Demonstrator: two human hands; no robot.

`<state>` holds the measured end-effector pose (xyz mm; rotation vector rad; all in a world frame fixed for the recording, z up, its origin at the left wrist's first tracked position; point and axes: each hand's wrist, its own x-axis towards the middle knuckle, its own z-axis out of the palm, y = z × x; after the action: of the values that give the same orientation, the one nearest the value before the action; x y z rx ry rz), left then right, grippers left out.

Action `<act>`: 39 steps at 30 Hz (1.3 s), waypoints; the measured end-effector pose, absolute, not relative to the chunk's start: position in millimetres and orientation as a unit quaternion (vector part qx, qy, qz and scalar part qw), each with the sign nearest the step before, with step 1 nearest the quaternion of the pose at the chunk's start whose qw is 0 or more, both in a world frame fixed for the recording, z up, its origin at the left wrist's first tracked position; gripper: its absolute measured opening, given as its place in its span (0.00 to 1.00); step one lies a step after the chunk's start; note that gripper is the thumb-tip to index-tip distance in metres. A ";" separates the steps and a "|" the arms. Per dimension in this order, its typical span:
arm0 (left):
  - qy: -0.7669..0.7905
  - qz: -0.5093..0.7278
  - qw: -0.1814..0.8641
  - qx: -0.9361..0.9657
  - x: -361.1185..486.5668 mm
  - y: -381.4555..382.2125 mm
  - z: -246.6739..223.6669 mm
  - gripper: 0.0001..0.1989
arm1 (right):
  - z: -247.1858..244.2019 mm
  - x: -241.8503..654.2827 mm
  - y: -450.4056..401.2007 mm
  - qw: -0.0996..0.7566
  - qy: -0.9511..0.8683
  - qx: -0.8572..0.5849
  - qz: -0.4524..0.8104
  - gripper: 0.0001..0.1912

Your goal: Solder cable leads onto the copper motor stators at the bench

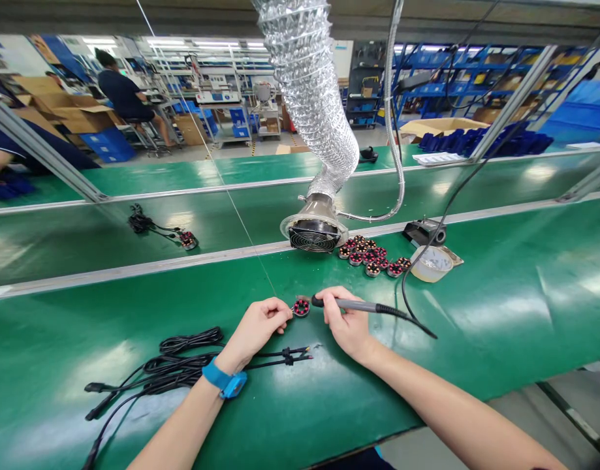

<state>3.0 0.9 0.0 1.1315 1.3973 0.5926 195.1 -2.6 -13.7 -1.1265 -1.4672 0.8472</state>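
A small round coil part with red and black segments (301, 307) lies on the green bench in front of me. My left hand (266, 324) touches its left edge with thumb and forefinger pinched; what sits between the fingertips is too small to make out. From the right, my right hand (346, 321) is closed on a grey soldering iron (353, 305) with a black cable. The iron's front end points at the coil part, and its tip is hard to see. Black cables (175, 365) lie beside and beneath my left forearm, with stripped coloured ends near the middle.
A silver exhaust duct (312, 85) with a fan hood (315, 228) hangs above the bench. Behind are several more coil parts (373, 254), a translucent bowl (431, 263) and an iron holder (424, 232). One wired coil part (187, 240) rides the belt. A person (121, 88) sits far back.
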 end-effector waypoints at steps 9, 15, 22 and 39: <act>0.595 0.256 0.583 0.491 1.9 1.7 -3.7 0.14 | -37.6 186.9 8.2 0.422 -0.740 -0.375 0.366 0.30; 0.595 0.241 0.576 0.506 -2.2 2.5 -4.2 0.18 | -46.7 185.7 10.3 0.382 -0.755 -0.357 0.396 0.32; 0.607 0.188 0.523 0.568 -10.8 5.1 6.3 0.20 | -41.0 188.0 12.5 0.373 -0.749 -0.375 0.400 0.29; 0.644 0.239 0.559 0.464 -7.0 6.3 3.6 0.18 | -41.8 186.8 11.1 0.368 -0.751 -0.378 0.397 0.29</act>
<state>-7.0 6.3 3.6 1.0953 1.5194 0.5648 186.8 11.1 -41.8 -0.9708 -1.9295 1.0189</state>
